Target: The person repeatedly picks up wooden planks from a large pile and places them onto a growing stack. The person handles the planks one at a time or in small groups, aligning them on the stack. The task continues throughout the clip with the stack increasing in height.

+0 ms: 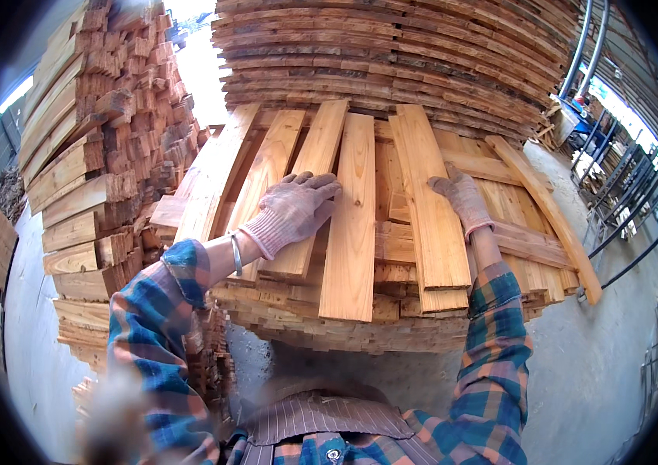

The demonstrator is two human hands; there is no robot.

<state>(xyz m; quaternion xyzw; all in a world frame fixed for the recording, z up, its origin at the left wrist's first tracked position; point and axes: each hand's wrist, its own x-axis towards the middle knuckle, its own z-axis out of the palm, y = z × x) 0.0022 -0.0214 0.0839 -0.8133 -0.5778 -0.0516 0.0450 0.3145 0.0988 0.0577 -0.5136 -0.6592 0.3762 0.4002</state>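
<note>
My left hand [298, 208], in a knitted work glove, lies over a long light-brown wooden board [321, 147]. Its fingers stretch to the right, and the tips reach the left edge of the neighbouring board [356, 232]. Further right, my right hand [462, 201], also gloved, grips the right edge of another board [431, 209], its fingers partly hidden beside that edge. A second board shows just beneath this one at the near end. All these boards lie lengthwise, side by side with gaps, on a layered stack of timber [321, 335].
A tall pile of rough boards [112, 178] rises on the left. Behind the stack stands a wide wall of layered planks [391, 54]. One board [549, 217] lies slanted at the stack's right side. Dark metal racks [631, 194] stand on the concrete floor [584, 341] at right.
</note>
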